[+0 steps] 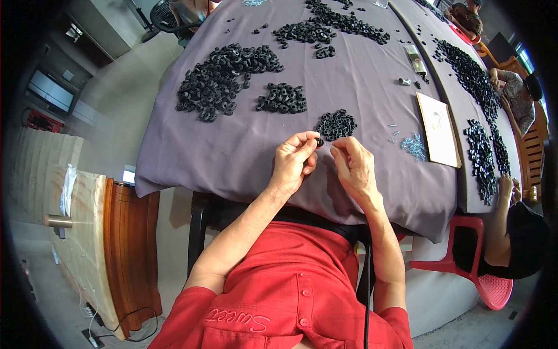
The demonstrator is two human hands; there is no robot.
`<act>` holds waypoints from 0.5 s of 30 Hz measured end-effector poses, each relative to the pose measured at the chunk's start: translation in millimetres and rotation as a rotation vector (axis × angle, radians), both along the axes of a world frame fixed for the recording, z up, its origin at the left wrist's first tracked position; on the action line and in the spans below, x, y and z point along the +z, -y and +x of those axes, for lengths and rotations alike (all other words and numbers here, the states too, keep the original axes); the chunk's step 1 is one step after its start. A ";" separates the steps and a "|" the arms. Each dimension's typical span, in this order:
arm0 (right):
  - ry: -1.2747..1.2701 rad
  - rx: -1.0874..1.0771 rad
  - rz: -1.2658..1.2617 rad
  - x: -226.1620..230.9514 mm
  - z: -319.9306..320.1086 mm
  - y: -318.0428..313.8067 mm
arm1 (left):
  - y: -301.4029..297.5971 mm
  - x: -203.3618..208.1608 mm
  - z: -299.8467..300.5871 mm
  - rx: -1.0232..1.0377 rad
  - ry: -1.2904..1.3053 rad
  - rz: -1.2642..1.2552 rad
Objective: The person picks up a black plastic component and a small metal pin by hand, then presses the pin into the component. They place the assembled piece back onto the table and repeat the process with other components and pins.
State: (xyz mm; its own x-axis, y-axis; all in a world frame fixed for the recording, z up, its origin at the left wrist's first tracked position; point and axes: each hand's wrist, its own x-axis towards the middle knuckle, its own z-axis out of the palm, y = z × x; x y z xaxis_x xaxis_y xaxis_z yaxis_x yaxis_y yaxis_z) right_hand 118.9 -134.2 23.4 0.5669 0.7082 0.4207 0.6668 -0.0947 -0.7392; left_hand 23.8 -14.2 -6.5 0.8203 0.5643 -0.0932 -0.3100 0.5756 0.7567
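Observation:
Near the table's front edge, my left hand [293, 160] is closed, pinching a small black ring-shaped part [319, 142] between thumb and forefinger. Just to its right, my right hand [356, 166] has thumb and forefinger pressed together. Whatever lies between those fingertips is too small to make out. Right beyond both hands is a little heap of small black rings [336, 124]. A heap of ribbed black parts [282, 98] lies farther left, with a larger pile of black parts [224, 75] behind it. Small pale-blue springs or clips [414, 146] are scattered to the right.
A grey-purple cloth [232, 151] covers the table. On the right are a pale board [439, 131], a small box-like packet [416, 60] and a second table with black parts [481, 160]. Other people sit there, one near a red plastic chair [465, 244]. A wooden cabinet [131, 244] stands left.

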 end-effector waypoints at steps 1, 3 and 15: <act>0.050 -0.008 0.008 0.2 -2.0 -1.6 | -0.5 -0.6 0.0 -0.026 -0.028 0.022; 0.100 -0.018 0.017 -0.8 -2.4 -2.1 | 0.1 -0.3 0.2 -0.054 -0.056 0.045; 0.354 -0.016 0.001 -5.8 -5.8 -4.9 | 1.6 2.1 0.5 -0.097 -0.135 0.087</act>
